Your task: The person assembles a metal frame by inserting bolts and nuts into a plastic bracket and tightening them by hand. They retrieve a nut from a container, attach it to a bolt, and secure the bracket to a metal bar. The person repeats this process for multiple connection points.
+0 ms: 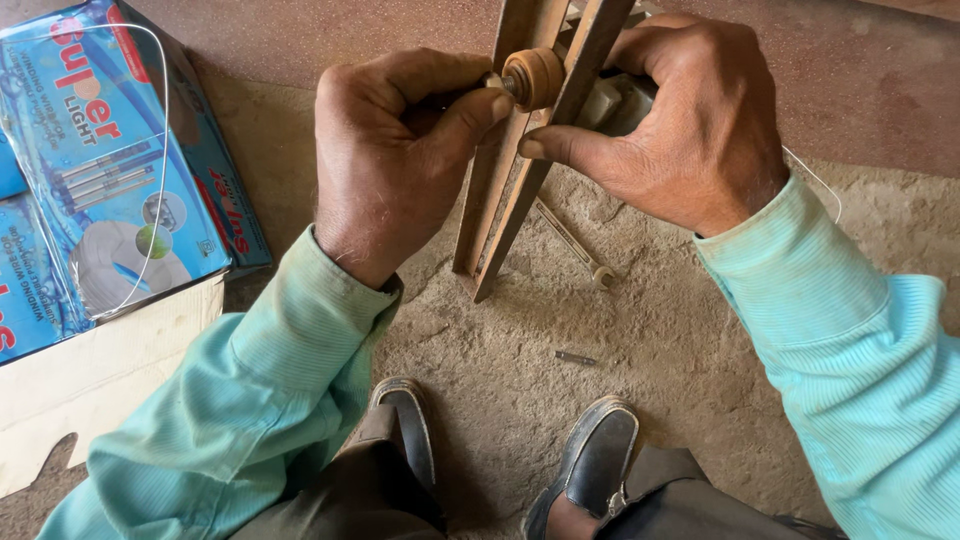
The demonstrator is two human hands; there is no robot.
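My left hand (395,150) pinches a round brown wooden knob (533,78) between thumb and fingers. The knob sits on the side of a frame of two rusty metal bars (500,190) that slants down to the sandy ground. My right hand (680,120) grips the frame from the right, thumb pressed along the nearer bar, fingers closed around a grey block (612,100) behind it. Both arms wear light green sleeves.
A long bolt (572,243) and a small metal piece (575,357) lie on the sandy ground below the frame. Blue printed cardboard boxes (110,170) with a thin wire loop (150,150) sit at the left on plain cardboard (90,380). My two black shoes (595,465) are at the bottom.
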